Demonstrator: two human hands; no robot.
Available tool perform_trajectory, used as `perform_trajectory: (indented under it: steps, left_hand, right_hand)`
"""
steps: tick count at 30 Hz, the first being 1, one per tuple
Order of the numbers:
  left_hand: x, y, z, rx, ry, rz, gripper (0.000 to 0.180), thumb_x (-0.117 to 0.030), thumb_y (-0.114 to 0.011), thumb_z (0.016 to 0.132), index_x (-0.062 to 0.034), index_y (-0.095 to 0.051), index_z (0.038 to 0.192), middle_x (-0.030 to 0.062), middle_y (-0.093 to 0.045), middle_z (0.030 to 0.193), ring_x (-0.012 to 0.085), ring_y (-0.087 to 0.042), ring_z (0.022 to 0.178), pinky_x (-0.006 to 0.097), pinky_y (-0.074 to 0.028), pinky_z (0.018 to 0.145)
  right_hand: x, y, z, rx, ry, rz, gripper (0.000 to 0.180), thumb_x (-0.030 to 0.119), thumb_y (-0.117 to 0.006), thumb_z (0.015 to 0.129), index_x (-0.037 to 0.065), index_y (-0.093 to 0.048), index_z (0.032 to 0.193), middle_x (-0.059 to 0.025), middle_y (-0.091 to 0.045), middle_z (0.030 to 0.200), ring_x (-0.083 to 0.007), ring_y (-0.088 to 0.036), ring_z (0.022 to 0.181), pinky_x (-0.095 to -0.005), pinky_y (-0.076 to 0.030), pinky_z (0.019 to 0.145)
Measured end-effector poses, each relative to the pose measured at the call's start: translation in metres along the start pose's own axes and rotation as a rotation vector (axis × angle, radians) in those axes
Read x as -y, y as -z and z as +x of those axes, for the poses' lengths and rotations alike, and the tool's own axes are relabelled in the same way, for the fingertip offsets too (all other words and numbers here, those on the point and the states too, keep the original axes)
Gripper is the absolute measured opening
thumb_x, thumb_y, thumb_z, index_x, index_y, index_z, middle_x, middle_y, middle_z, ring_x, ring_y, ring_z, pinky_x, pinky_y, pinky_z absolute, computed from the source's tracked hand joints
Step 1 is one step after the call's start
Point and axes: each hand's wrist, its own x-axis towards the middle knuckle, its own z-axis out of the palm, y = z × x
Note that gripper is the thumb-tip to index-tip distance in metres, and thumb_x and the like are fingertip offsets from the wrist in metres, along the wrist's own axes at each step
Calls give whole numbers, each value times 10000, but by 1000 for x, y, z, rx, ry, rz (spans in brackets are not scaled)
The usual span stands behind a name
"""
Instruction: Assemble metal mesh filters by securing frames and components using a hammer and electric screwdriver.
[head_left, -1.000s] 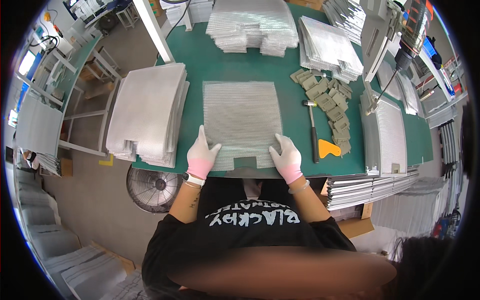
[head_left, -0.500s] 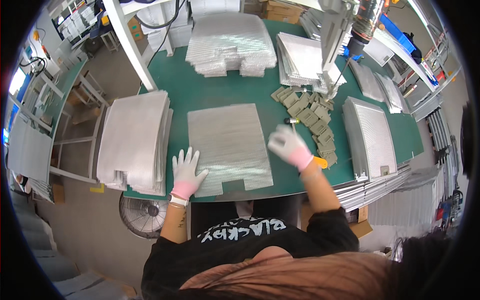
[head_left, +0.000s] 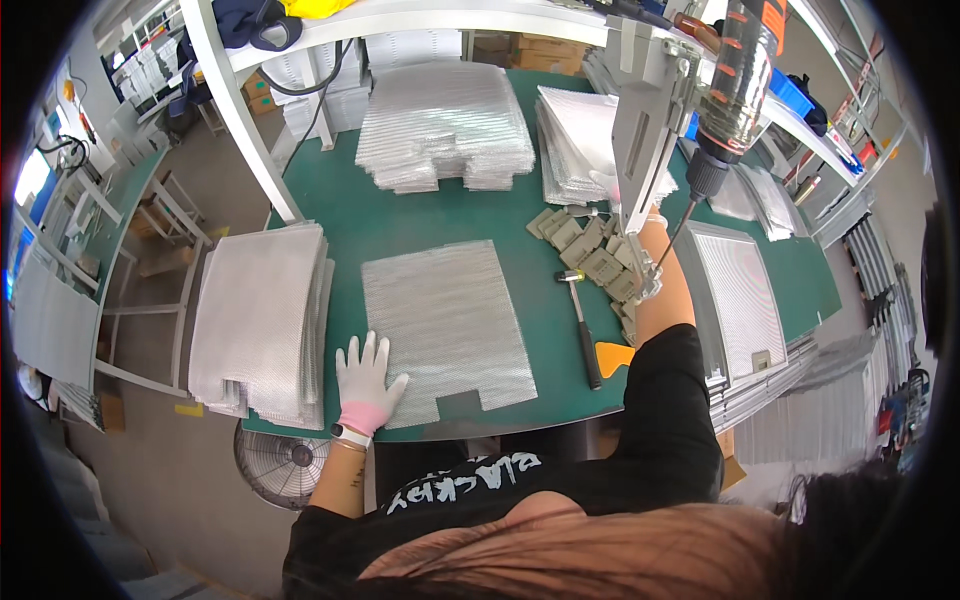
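A notched silver mesh sheet lies flat on the green table in front of me. My left hand, in a white glove with a pink cuff, rests open with fingers spread at its near left edge. My right arm stretches forward past the drill stand. My right hand is at the stack of pale mesh sheets at the back right, mostly hidden by the stand, so its fingers cannot be read. Between sheet and arm lie a mallet, an orange-yellow tool and several grey-green plastic plates.
An upright stand with an orange-and-black power drill rises at the right. Mesh stacks stand at the left and the back. Framed mesh panels lie at the right. A floor fan is below the table's front edge.
My right hand has gone from above the mallet to the far stack behind the drill stand, uncovering the mallet. The left hand stays on the sheet. The whole view has shifted.
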Motion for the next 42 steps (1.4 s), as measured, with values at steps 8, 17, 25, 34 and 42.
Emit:
perform_trajectory:
  steps: [8,17,25,34,42]
  left_hand:
    - [-1,-13,21,21,-83,-20,753,-497,-591,869,-87,-418,1475,173,-349,1548,413,-298,1418,556,-159,1183]
    - [-47,52,38,-146,-117,-57,818,-488,-709,777,-70,-464,1436,209,-339,1533,394,-315,1417,532,-161,1191]
    - [-92,43,-33,-702,74,-1791,412,61,-475,957,82,-473,1368,179,-618,1245,222,-629,1127,310,-511,952]
    - [-52,33,-23,-475,100,-916,809,-69,-672,847,-25,-242,1530,195,-542,1231,226,-600,955,313,-519,796]
    - [-51,8,-2,-202,193,-352,777,-347,-781,774,-16,-470,1404,248,-549,1240,378,-584,1101,419,-500,933]
  right_hand:
    - [52,125,-43,-423,107,463,371,341,-594,933,33,-654,1130,-184,-704,959,-295,-685,980,-401,-511,851]
    - [200,50,-308,-301,446,996,897,-55,-648,738,-24,-191,1509,-196,-351,1474,-294,-409,1344,-432,-293,1174]
    - [224,43,-466,-120,643,116,967,322,-892,587,34,-443,1394,-301,-269,1500,-497,-201,1428,-584,-176,1165]
    - [189,51,-422,132,258,21,894,134,-758,777,75,-296,1540,-76,-567,837,-186,-535,636,-308,-478,617]
    - [158,3,-407,268,134,-46,830,244,-729,810,72,-326,1515,-156,-624,1008,-299,-631,887,-386,-516,813]
